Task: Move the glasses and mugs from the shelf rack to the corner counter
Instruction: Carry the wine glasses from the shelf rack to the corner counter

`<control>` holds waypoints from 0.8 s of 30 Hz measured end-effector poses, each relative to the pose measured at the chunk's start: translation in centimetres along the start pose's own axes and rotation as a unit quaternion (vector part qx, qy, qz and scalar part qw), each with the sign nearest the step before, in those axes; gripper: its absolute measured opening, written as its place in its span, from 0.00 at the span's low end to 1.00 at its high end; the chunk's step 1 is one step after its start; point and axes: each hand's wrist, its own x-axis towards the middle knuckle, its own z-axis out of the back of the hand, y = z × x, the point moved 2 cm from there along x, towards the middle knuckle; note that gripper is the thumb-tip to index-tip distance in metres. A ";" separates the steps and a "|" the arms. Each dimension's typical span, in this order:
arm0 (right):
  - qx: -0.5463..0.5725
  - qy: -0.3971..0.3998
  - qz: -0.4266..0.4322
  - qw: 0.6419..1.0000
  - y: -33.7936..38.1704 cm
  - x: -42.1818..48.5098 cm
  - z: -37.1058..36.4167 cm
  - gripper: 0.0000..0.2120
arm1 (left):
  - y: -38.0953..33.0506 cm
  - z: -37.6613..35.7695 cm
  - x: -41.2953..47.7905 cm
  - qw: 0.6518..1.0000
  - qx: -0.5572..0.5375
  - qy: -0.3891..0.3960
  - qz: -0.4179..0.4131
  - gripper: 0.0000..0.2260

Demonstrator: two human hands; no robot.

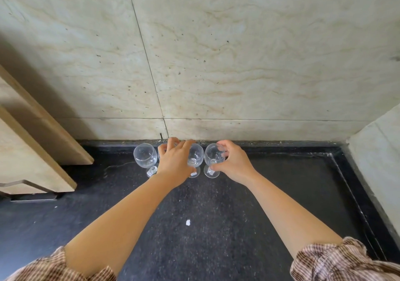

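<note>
Bare left hand, bare right hand, brown-and-cream striped sleeves, gathered cuffs near the elbows

Counter: dark speckled stone, ending at the back wall.
Stemmed glasses: seemingly four, upright, in a row just before that wall.
White scrap: well out from the wall.

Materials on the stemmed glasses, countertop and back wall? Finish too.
Stemmed glasses: clear glass by the look, though plastic isn't excluded; see-through bowls, bright glints. Countertop: dark speckled stone, likely granite, faint sheen. Back wall: beige veined stone slabs, matte, with visible seams.
</note>
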 end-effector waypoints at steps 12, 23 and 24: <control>-0.029 0.012 -0.006 0.999 -0.3 1.0 -0.4 0.32 | 0.7 0.1 0.1 0.999 0.050 0.020 0.006 0.32; -0.087 -0.003 -0.006 0.996 0.6 0.2 -0.7 0.32 | 0.7 0.9 -0.8 0.997 0.068 0.033 -0.003 0.37; -0.093 -0.009 -0.003 0.996 1.0 0.0 -0.6 0.33 | 0.8 1.1 -1.0 0.998 0.059 0.031 -0.006 0.36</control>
